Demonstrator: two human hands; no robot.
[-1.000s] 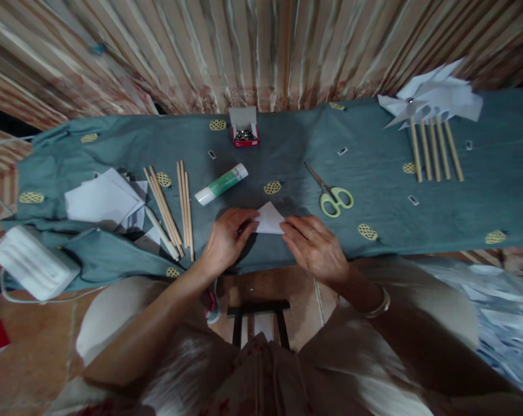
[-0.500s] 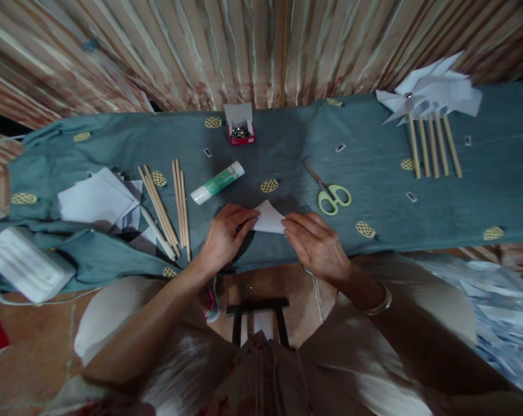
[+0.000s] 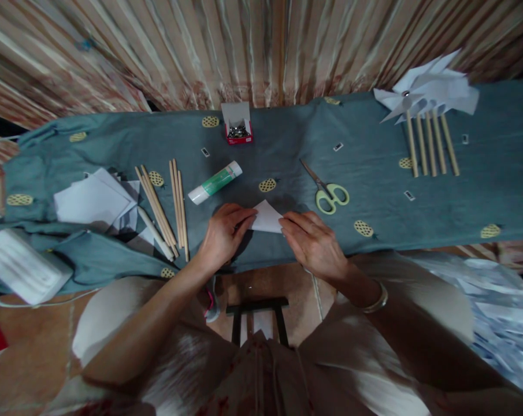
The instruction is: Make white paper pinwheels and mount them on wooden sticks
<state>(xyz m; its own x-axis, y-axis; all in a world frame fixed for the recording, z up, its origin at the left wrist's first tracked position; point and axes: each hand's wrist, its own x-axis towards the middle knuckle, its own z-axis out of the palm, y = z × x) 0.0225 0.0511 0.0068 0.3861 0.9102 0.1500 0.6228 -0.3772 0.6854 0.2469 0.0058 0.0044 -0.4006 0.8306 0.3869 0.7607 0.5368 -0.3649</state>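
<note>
My left hand (image 3: 227, 234) pinches the white paper (image 3: 266, 217) at its left corner, my right hand (image 3: 314, 241) at the right; paper just inside the tabletop's (image 3: 282, 153) near edge. Looks mid-fold; next move likely calls for matched edges, firm creasing

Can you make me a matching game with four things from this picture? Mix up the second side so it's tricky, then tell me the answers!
Column one:
1. White paper
2. Scissors
3. Red box
4. White pinwheels

Column two:
A. Lid open, shiny metal pieces inside
B. Far over on the right
C. Held between the left hand and right hand
D. Has light green handles

Right pairs: 1-C, 2-D, 3-A, 4-B
</note>
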